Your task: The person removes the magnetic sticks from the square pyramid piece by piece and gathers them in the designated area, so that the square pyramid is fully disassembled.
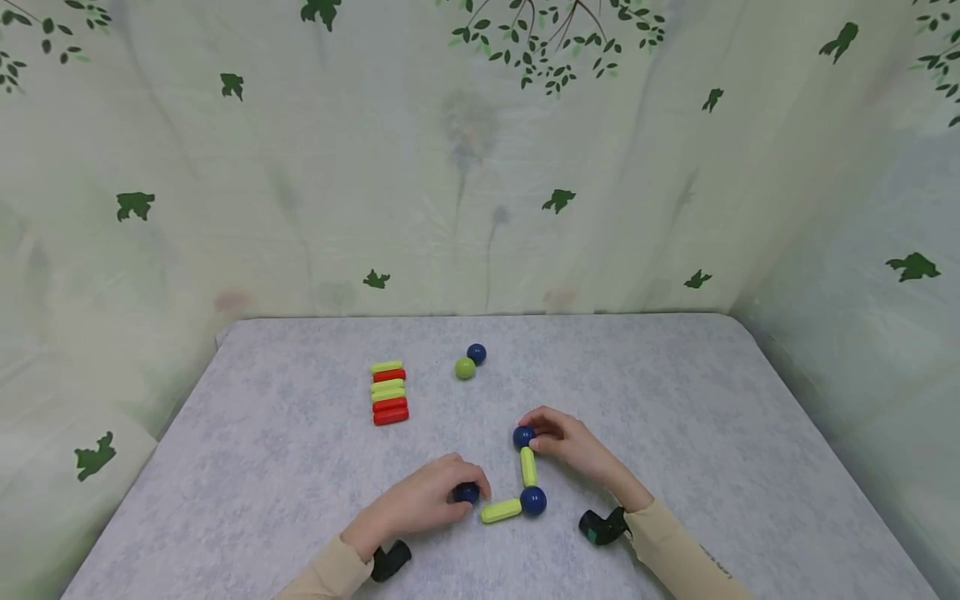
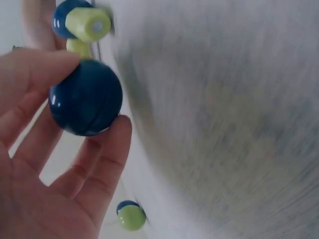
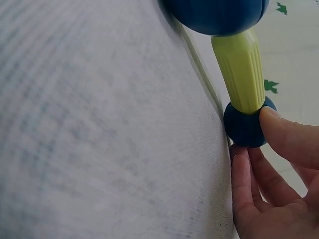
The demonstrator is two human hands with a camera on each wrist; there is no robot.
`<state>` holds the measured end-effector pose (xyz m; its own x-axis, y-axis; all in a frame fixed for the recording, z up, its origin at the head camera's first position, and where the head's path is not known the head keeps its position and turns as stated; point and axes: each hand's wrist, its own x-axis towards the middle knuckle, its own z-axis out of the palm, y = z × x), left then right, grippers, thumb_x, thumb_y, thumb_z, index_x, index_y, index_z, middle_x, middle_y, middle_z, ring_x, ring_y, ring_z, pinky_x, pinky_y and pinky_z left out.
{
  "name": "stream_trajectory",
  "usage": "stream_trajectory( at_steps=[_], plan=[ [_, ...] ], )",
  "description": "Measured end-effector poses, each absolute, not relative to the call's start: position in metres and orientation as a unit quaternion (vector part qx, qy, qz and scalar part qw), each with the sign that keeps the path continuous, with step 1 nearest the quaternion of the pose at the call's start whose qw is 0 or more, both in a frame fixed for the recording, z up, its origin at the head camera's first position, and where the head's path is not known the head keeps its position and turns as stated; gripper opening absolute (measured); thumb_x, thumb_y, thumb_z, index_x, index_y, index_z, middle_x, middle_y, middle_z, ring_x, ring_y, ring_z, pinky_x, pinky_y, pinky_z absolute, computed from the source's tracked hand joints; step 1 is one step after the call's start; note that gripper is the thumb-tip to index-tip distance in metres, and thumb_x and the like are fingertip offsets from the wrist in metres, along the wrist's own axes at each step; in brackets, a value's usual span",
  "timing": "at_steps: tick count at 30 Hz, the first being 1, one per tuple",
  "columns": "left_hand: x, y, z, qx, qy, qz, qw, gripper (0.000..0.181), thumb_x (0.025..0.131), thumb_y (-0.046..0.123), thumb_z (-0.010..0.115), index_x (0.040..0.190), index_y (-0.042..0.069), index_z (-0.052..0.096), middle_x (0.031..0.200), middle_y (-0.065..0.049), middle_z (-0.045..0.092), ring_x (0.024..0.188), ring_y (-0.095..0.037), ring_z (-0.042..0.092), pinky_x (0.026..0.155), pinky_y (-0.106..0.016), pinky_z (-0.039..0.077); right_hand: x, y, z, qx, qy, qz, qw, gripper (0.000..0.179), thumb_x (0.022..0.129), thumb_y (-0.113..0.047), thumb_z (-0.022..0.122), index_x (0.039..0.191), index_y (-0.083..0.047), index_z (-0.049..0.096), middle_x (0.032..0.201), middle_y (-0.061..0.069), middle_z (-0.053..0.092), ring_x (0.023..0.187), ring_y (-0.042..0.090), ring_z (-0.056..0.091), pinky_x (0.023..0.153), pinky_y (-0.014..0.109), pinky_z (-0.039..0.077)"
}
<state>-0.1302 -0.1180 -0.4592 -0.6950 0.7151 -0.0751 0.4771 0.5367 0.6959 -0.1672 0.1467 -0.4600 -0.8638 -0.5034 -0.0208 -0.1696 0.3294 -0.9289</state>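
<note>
Between thumb and fingers my left hand (image 1: 437, 498) pinches a dark blue ball (image 2: 85, 97), a little left of a yellow-green rod (image 1: 501, 511) and apart from it. That rod's other end meets a blue corner ball (image 1: 533, 501). From the corner a second yellow-green rod (image 3: 240, 72) runs away to another blue ball (image 3: 246, 125), so the joined pieces form an L on the table. My right hand (image 1: 568, 448) pinches this far ball with thumb and fingertips. In the left wrist view, the near rod's free end faces the camera.
Several red rods (image 1: 391, 416) and yellow-green rods (image 1: 387, 367) lie in a column at the left of the table (image 1: 675, 375). Farther back, a green ball (image 1: 465, 367) and a blue ball (image 1: 476, 354) sit together. A leaf-printed curtain (image 1: 420, 183) hangs behind.
</note>
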Motion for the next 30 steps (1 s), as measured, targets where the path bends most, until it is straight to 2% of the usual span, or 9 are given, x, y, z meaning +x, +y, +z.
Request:
stream_trajectory(
  at_steps=[6,13,19,26,30],
  plan=[
    [-0.155,-0.122,-0.463,0.283,0.858,0.417,0.099,0.019,0.087,0.004,0.068,0.105,0.010,0.064,0.108,0.002,0.060,0.101,-0.016,0.056,0.085,-0.034,0.050,-0.177,0.151,-0.484,-0.207,0.802,-0.539,0.151,0.027,0.096,-0.008,0.057,0.122,-0.002,0.058,0.117,0.011,0.060,0.109,0.028,0.055,0.090,0.036,0.046],
    [-0.190,-0.115,-0.466,0.158,0.885,0.437,0.032,0.027,0.083,0.000,0.072,0.107,0.008,0.063,0.105,-0.005,0.057,0.092,-0.020,0.057,0.080,-0.036,0.052,-0.179,0.152,-0.489,-0.203,0.801,-0.541,0.156,0.024,0.096,-0.011,0.058,0.120,-0.007,0.060,0.114,0.005,0.061,0.108,0.024,0.055,0.090,0.036,0.046],
    [-0.217,-0.103,-0.469,0.081,0.903,0.421,0.006,0.025,0.084,0.008,0.072,0.107,0.009,0.060,0.108,-0.006,0.058,0.086,-0.021,0.053,0.074,-0.033,0.049,-0.179,0.153,-0.489,-0.199,0.800,-0.544,0.157,0.024,0.096,-0.010,0.058,0.120,-0.008,0.060,0.114,0.004,0.061,0.108,0.023,0.055,0.091,0.038,0.045],
    [-0.231,-0.096,-0.470,0.069,0.916,0.395,-0.017,0.024,0.086,0.007,0.070,0.107,0.007,0.059,0.107,-0.011,0.052,0.094,-0.025,0.053,0.086,-0.039,0.048,-0.179,0.152,-0.488,-0.198,0.803,-0.540,0.154,0.024,0.096,-0.011,0.058,0.120,-0.009,0.060,0.113,0.003,0.061,0.106,0.022,0.056,0.089,0.037,0.046],
    [-0.232,-0.096,-0.470,0.070,0.917,0.393,-0.022,0.026,0.086,0.007,0.069,0.110,0.006,0.058,0.110,-0.012,0.052,0.097,-0.026,0.053,0.088,-0.039,0.048,-0.179,0.152,-0.488,-0.197,0.806,-0.537,0.154,0.024,0.096,-0.010,0.058,0.120,-0.009,0.060,0.113,0.004,0.061,0.106,0.022,0.056,0.088,0.035,0.046]
  ],
)
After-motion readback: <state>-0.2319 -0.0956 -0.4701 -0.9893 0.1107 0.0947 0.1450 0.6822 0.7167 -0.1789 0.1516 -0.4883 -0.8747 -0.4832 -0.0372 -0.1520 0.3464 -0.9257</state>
